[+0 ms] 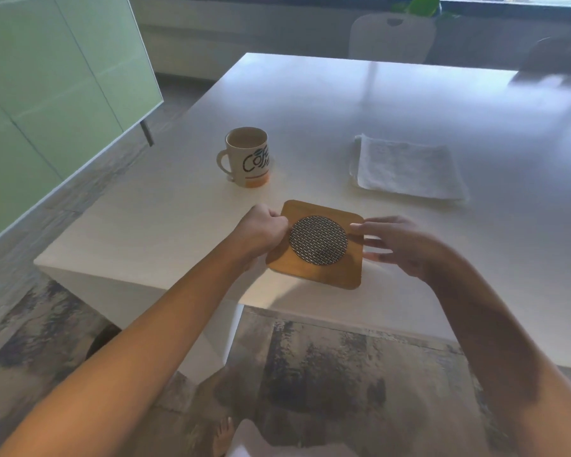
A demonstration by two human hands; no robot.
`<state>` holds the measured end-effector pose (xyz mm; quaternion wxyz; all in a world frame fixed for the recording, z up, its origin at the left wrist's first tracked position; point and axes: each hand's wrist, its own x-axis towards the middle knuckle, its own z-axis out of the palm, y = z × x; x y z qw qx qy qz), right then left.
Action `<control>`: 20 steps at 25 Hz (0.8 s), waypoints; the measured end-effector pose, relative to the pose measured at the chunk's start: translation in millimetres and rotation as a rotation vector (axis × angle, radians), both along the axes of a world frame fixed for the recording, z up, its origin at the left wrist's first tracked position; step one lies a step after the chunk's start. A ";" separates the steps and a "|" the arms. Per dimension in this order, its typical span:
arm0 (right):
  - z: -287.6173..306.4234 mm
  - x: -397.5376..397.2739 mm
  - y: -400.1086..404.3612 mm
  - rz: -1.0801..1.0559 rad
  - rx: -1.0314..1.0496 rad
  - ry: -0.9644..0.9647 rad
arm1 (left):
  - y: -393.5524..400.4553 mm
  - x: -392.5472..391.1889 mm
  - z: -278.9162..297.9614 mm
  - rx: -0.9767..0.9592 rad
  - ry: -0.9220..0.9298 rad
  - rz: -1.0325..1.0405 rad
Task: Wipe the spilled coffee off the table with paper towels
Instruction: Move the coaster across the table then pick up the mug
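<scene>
progress: we judge the wiping not yet begun; we see no coffee spill on the table (pixel 360 103), though glare may hide one.
left hand (pixel 261 230): curled closed, pinching the left edge of the wooden trivet (pixel 314 272), which looks tilted, its near edge raised off the table.
right hand (pixel 399 247): fingers spread open, tips touching the trivet's right edge, gripping nothing fully.
paper towels (pixel 406 168): folded stack, untouched, far right of the trivet, well apart from both hands.
mug (pixel 246 156): upright, far left of the trivet; the inside looks pale, and we cannot tell if any coffee remains.
left to do: set the trivet aside, take towels, wipe.
</scene>
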<state>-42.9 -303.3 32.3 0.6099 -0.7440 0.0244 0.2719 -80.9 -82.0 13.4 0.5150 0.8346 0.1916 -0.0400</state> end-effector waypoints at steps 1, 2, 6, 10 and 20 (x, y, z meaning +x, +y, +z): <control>-1.0 -1.0 -2.8 -0.015 0.000 0.005 | -2.3 0.4 -2.2 0.003 0.005 -0.012; -1.6 -1.8 -5.4 -0.023 -0.003 0.009 | -3.9 0.9 -3.5 0.003 0.012 -0.022; -5.2 -4.7 -10.5 0.017 -0.072 0.026 | -4.9 1.3 -8.7 0.001 0.028 -0.037; -6.4 -3.5 -13.8 0.037 -0.118 0.004 | -7.6 -1.4 -13.1 0.013 0.079 -0.041; -10.3 0.3 -14.4 0.066 -0.219 -0.033 | -2.0 -0.8 -15.2 0.022 0.120 -0.078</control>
